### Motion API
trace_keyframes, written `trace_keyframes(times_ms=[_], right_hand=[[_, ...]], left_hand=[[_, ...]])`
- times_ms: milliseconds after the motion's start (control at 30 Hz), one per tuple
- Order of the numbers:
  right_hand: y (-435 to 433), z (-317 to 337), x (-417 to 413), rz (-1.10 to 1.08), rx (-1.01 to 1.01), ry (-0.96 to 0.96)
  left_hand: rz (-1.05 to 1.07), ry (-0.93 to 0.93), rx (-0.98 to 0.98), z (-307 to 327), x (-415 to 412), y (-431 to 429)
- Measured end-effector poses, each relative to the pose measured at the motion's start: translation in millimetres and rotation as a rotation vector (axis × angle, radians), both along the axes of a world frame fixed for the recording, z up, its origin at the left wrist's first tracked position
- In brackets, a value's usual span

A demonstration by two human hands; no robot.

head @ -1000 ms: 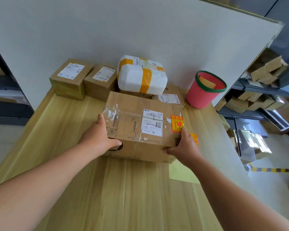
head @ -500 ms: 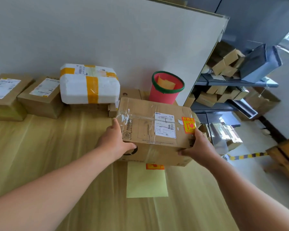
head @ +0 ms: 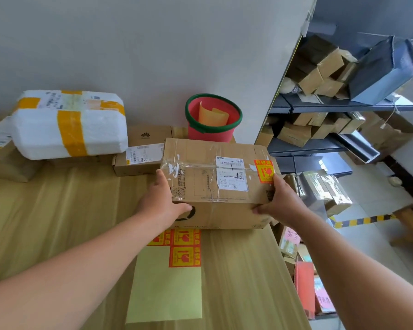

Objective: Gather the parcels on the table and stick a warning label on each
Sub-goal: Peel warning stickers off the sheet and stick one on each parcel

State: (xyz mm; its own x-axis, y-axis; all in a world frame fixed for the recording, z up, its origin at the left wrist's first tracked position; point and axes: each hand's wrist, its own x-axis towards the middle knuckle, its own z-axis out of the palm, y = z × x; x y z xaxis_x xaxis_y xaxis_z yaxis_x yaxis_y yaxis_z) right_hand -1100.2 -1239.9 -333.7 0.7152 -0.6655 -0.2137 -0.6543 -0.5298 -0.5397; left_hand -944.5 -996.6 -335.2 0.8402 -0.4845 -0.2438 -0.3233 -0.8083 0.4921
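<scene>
A large taped cardboard parcel point(head: 215, 184) is held between both hands near the table's right edge. My left hand point(head: 163, 201) grips its left end and my right hand point(head: 278, 201) grips its right end. A red-and-yellow warning label point(head: 264, 171) is stuck on its top right corner. A pale green backing sheet point(head: 165, 289) with three warning stickers point(head: 184, 256) at its top lies on the wooden table point(head: 57, 222) just in front of the parcel.
A white foam parcel point(head: 69, 125) with yellow tape sits on flat boxes at the back left. A small cardboard box point(head: 141, 156) lies beside it. A red bucket point(head: 212, 119) stands against the wall. Shelves of boxes point(head: 320, 75) stand to the right.
Both hands have carried the large parcel to the right, toward the table's right edge. The backing sheet and its stickers, partly covered by the parcel before, now show in front of it.
</scene>
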Motion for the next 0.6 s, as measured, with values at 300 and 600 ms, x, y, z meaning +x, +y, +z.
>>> trace_keyframes(times_ms=[300, 600], right_hand=[[-23, -12, 15, 0.034, -0.033, 0.014], [8, -3, 17, 0.049, -0.278, 0.173]], left_hand=[[0.021, -0.017, -0.034, -14, 3, -16], [-0.057, -0.037, -0.023, -11, 6, 1]])
